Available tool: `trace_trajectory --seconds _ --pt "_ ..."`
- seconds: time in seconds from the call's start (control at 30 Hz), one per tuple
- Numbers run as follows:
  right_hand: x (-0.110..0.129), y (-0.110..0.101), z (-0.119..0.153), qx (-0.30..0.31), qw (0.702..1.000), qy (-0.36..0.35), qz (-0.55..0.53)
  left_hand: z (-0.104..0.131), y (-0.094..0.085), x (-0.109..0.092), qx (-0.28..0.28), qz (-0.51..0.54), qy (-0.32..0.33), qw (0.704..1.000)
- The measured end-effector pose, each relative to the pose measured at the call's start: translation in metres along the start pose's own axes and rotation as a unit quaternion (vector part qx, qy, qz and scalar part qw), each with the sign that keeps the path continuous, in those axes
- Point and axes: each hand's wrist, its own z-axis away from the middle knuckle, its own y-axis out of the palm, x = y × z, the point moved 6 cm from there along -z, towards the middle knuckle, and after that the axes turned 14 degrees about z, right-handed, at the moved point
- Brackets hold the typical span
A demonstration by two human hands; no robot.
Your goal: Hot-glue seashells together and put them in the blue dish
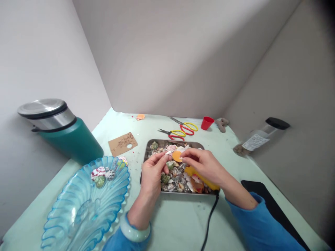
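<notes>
Both my hands are over a metal tray [146,167] of mixed seashells [171,179]. My left hand [153,170] is closed in a pinch, with a small whitish piece [169,152] at its fingertips, too small to name surely. My right hand [202,162] pinches the edge of a flat round orange disc [177,156] between thumb and forefinger. Beneath my right hand, a yellow glue gun [206,180] with a black cord [210,223] lies across the tray's right side, partly hidden by the hand.
At left stand a blue scalloped dish [65,209] holding several shells [98,173] and a green bottle [73,139]. Behind the tray lie brown card [123,143], two scissors [172,133] [184,125] and a red cup [207,123]. At right are a clear jar [258,139] and a black flat object [274,212].
</notes>
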Motion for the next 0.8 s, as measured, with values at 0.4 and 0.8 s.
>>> trace_trajectory --seconds 0.4,0.8 --pt "0.022 -0.022 0.007 -0.164 0.986 -0.015 -0.025 0.008 0.007 0.001 0.024 -0.085 0.036 0.995" --pt "0.030 -0.007 0.011 -0.211 0.976 -0.057 0.026 0.011 0.008 0.002 0.009 -0.068 0.023 0.997"
